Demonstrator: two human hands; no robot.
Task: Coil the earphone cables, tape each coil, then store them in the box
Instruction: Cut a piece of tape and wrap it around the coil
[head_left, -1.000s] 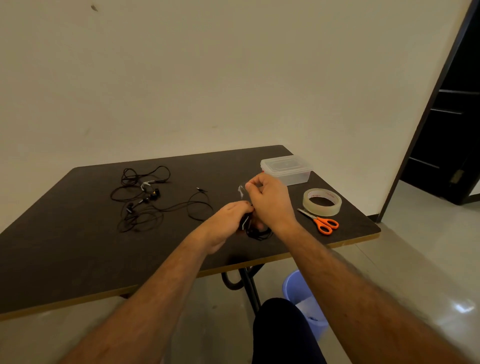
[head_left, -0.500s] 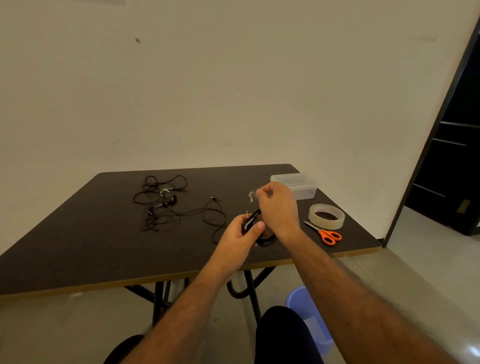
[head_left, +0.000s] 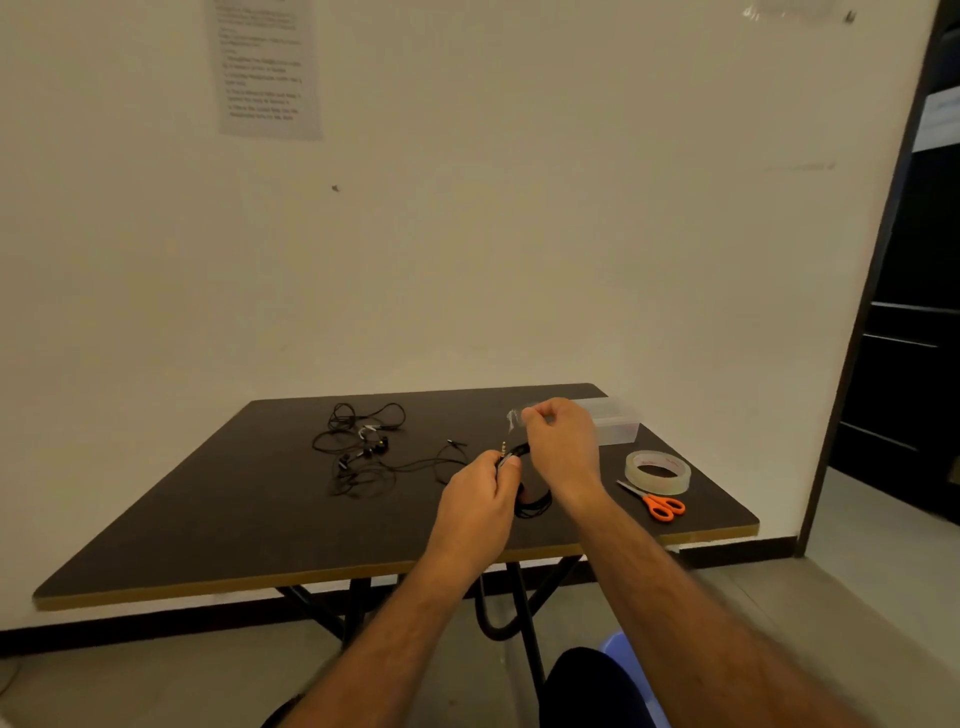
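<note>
Cable, thin and black, is gathered into a coil (head_left: 530, 491) that hangs just above the near part of the counter (head_left: 208, 519), pinched at its upper side in the grip of the left hand (head_left: 480, 501), thumb and fingers curled round the bundled strands with the plug end poking up beside the thumb. The right hand (head_left: 563, 447) is raised just beyond it, fingertips pinching a short strip of clear tape (head_left: 513, 418) that looks ready to go round the bundle. Such a coil should be very light and limp, and springy enough to unwind if the pinch loosens, so the safest hold is where all strands cross, leaving a bare stretch beside the thumb for the strip. The strip itself is flimsy and will likely cling to skin or fold on itself, so it is best held by its ends. More earphones (head_left: 363, 452) lie loose and tangled on the counter to the left, not yet coiled. The box (head_left: 615, 423), clear plastic, sits at the far right corner, partly behind the right hand, with the tape roll (head_left: 657, 472) and orange-handled scissors (head_left: 655, 503) nearer.
</note>
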